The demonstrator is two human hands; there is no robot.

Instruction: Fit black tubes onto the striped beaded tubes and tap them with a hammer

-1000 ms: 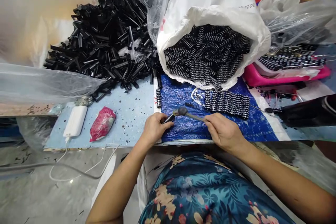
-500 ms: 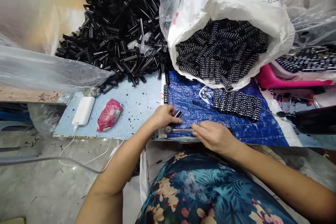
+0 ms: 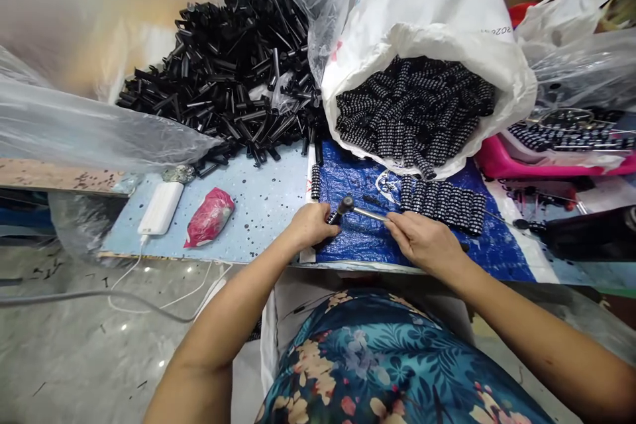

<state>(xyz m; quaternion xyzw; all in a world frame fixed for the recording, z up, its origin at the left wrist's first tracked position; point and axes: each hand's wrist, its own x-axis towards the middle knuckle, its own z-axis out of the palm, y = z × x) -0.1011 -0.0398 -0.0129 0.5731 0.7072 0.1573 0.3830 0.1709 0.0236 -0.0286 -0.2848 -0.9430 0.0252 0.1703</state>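
My left hand (image 3: 313, 224) is closed around a short black tube with pale rows of marks (image 3: 332, 218), held at the near edge of the blue sheet (image 3: 358, 238). Most of the tube is hidden by the fingers. In my right hand (image 3: 422, 238) is a small hammer (image 3: 370, 213), gripped by its thin metal handle. Its round head is right by the tube's far end; whether they touch I cannot tell. Beyond my left hand lies another marked black tube (image 3: 316, 182). A row of similar tubes (image 3: 442, 204) rests on the sheet past my right hand.
A heap of plain black pieces (image 3: 223, 73) fills the back left. A white sack (image 3: 427, 43) lies open with many marked tubes inside. At left are a white power bank (image 3: 160, 208) with a cable and a red wrapped bundle (image 3: 209, 217). A pink tray (image 3: 517, 162) stands right.
The hammer head has risen from the table's near edge to beside the tube's end. My right hand has shifted right. The tube in my left hand now shows pale marks; the camera view has shifted slightly.
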